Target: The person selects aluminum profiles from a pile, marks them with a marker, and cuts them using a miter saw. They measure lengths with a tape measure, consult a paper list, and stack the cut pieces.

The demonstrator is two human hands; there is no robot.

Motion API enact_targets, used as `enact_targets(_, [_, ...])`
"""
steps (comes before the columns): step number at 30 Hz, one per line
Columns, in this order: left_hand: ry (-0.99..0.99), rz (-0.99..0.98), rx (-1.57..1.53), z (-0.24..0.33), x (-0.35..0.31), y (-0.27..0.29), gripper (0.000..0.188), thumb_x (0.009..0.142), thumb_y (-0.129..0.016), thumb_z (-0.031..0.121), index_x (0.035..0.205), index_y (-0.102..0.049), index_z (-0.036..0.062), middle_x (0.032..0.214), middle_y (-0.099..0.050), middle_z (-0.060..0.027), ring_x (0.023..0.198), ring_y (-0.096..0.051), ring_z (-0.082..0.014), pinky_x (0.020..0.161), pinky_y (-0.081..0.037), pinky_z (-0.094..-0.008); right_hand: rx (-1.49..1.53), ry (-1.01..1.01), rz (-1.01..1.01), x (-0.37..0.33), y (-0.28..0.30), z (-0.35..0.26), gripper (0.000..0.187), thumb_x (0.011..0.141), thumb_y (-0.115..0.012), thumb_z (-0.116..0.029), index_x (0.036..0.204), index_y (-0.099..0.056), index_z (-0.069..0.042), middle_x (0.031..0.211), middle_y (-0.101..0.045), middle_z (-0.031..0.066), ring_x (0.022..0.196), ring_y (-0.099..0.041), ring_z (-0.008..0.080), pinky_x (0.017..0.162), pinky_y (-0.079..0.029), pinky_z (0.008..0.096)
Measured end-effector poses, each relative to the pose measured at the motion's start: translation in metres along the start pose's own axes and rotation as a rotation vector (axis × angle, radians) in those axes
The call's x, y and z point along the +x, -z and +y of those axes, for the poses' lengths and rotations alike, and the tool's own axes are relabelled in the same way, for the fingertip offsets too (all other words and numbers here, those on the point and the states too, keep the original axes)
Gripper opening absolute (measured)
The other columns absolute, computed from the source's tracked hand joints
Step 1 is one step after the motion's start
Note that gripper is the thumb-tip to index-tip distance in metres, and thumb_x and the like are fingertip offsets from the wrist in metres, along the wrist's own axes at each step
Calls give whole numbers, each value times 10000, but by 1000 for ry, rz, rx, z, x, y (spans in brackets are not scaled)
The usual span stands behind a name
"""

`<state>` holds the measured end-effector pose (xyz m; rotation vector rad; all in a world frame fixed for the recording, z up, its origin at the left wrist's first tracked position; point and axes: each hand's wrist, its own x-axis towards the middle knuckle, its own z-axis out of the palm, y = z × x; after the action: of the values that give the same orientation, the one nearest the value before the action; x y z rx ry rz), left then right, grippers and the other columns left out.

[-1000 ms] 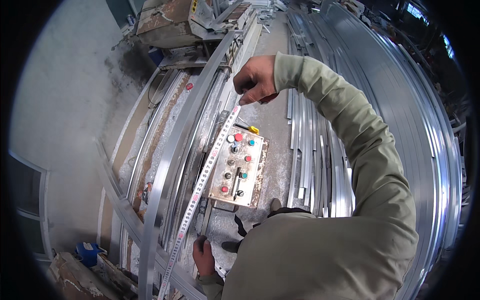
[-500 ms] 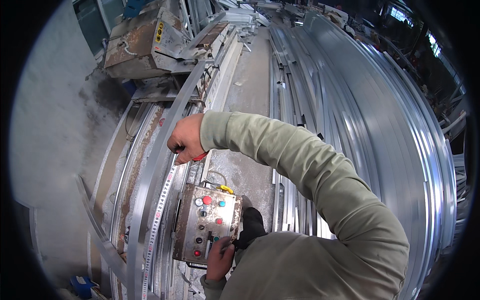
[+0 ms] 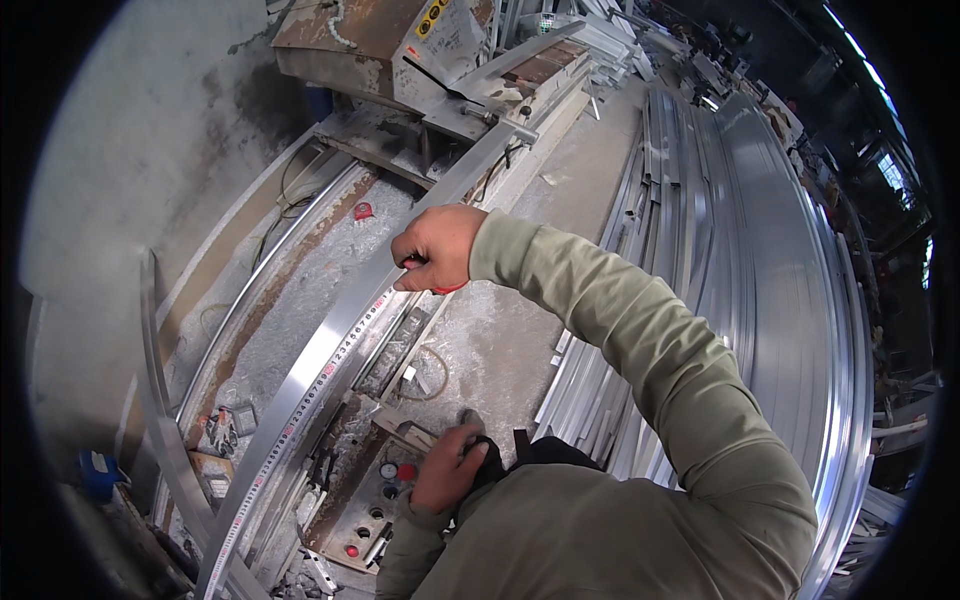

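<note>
Tape shifted over metal bar, right hand curled, arm bent

Wide view from overhead — down onto both hands, near.
</note>
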<state>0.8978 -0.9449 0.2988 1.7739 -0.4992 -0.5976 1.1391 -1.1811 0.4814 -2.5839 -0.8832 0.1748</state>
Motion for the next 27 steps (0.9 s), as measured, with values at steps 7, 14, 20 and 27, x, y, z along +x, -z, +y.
enact_targets(7, [290, 303, -590, -32, 91, -14, 534, 1022, -727, 341, 1437, -576, 41, 1386, -651, -110, 1233, -657, -244, 972, -559, -395, 43, 50, -5, 25, 23, 94, 375, 896, -801, -430, 916, -709, -67, 796, -694, 154, 783, -686, 402, 701, -529, 481])
enact_targets(14, [-303, 998, -1323, -87, 282, 27, 523, 998, -728, 513, 1382, -598, 183, 1448, -612, -73, 1307, -547, -289, 1139, -362, -611, -4, 215, 41, 32, 72, 169, 379, 900, -758, -454, 892, -709, -78, 807, -698, 167, 822, -698, 427, 724, -542, 533])
enact_targets(20, [-550, 1242, -1266, -54, 351, 43, 394, 1007, -715, 427, 1216, -694, 95, 1108, -763, -99, 1073, -696, -280, 973, -513, -533, 13, 282, 15, 14, 124, 278, 331, 880, -742, -426, 869, -732, -96, 835, -734, 164, 855, -726, 411, 774, -569, 525])
enact_targets(27, [-535, 1180, -1281, -10, 361, 26, 341, 1039, -700, 394, 1227, -696, 110, 1283, -735, -90, 1144, -697, -274, 989, -536, -563, -1, 265, 39, 6, 228, 411, 339, 912, -773, -399, 899, -715, -66, 765, -669, 155, 756, -672, 392, 683, -511, 504])
